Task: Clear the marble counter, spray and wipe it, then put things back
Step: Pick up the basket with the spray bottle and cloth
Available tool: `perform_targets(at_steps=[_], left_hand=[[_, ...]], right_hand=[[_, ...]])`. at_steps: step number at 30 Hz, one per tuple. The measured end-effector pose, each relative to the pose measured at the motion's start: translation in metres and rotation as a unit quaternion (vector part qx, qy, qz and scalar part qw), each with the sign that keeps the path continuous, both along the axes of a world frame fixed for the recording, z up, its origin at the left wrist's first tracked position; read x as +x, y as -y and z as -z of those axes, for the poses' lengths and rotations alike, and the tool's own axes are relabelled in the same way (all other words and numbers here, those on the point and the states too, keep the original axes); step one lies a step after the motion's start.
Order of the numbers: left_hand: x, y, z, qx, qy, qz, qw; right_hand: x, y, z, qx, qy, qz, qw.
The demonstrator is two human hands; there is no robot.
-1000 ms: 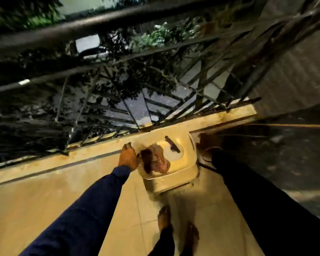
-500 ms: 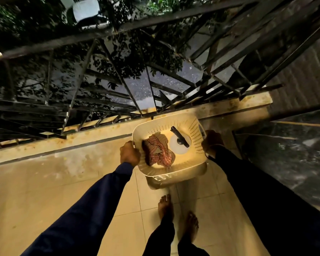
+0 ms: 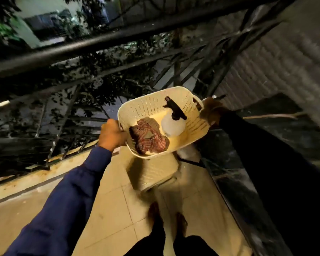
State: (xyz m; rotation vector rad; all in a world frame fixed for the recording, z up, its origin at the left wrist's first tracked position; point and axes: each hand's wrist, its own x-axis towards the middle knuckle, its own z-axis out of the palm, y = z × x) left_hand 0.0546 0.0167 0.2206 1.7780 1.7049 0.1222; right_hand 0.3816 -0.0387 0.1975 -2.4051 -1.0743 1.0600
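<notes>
I hold a cream perforated plastic basket (image 3: 148, 106) in the air with both hands. My left hand (image 3: 112, 134) grips its left rim and my right hand (image 3: 210, 110) grips its right handle. Inside lie a crumpled red checked cloth (image 3: 149, 138) and a clear spray bottle (image 3: 173, 124) with a black trigger head. The dark marble counter (image 3: 292, 137) runs along the right side, partly hidden by my right sleeve. The basket hangs near the counter's left edge, tilted a little.
A black metal railing (image 3: 92, 45) with trees behind it closes off the balcony ahead. The floor is beige tile (image 3: 109, 209), with my bare feet at the bottom centre. A ribbed wall (image 3: 284, 58) stands at the right.
The basket has risen from the floor by the railing ledge up to about counter height and moved right. Both hands stayed on its sides.
</notes>
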Motion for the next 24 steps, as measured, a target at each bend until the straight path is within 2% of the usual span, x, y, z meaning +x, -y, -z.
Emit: perform_targets(at_steps=[1,4,8,11,16,19,24], left_hand=[[0.014,0.007,-0.013,0.006,0.007,0.017,1.000],[0.061,0.028,-0.030,0.016,0.028,0.053,0.998],[0.127,0.053,-0.019,-0.012,0.059,0.084,0.995],[0.177,0.078,-0.005,-0.022,0.079,0.088,0.993],[0.240,0.109,0.035,-0.036,0.079,0.075,0.993],[0.261,0.119,0.057,-0.043,0.055,0.070,0.995],[0.279,0.121,0.076,-0.024,0.019,0.079,0.996]], right_hand=[[0.014,0.011,-0.015,-0.003,-0.007,0.003,1.000],[0.054,0.040,-0.052,-0.012,0.058,0.001,0.998],[0.111,0.076,-0.064,-0.048,0.149,0.021,0.987],[0.148,0.097,-0.065,-0.083,0.158,0.042,0.983],[0.200,0.118,-0.036,-0.072,0.202,0.064,0.975],[0.220,0.124,-0.012,-0.067,0.179,0.072,0.979],[0.238,0.125,0.017,-0.083,0.193,0.032,0.977]])
